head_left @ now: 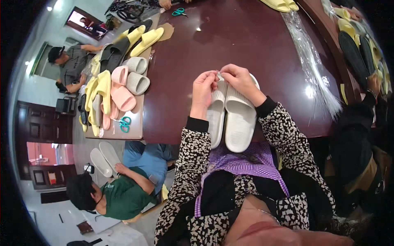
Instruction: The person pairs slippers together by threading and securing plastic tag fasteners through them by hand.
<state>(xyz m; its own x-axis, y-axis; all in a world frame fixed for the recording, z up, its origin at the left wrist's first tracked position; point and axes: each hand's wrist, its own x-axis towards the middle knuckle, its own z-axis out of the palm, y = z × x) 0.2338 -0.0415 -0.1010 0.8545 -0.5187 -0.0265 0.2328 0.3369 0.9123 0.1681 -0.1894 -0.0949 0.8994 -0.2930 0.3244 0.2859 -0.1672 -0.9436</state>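
Note:
A pair of off-white ribbed slide sandals lies side by side at the table's near edge, the left slide [216, 129] partly behind my left wrist and the right slide [240, 125] under my right hand. My left hand [204, 88] is closed in a pinch above the toe end of the pair. Fingertip to fingertip with it, my right hand [242, 82] also pinches, its wrist over the right slide's strap. A thin whitish strand [219, 75] shows between the fingertips; most of it is hidden by the fingers.
Clear plastic strands [308, 61] lie along the right side of the dark red table [230, 37]. Pink slides [123, 98], grey slides [138, 83] and yellow ones crowd the left side, with teal scissors [124, 124] nearby. More scissors [179, 12] lie farther off. Several people work around.

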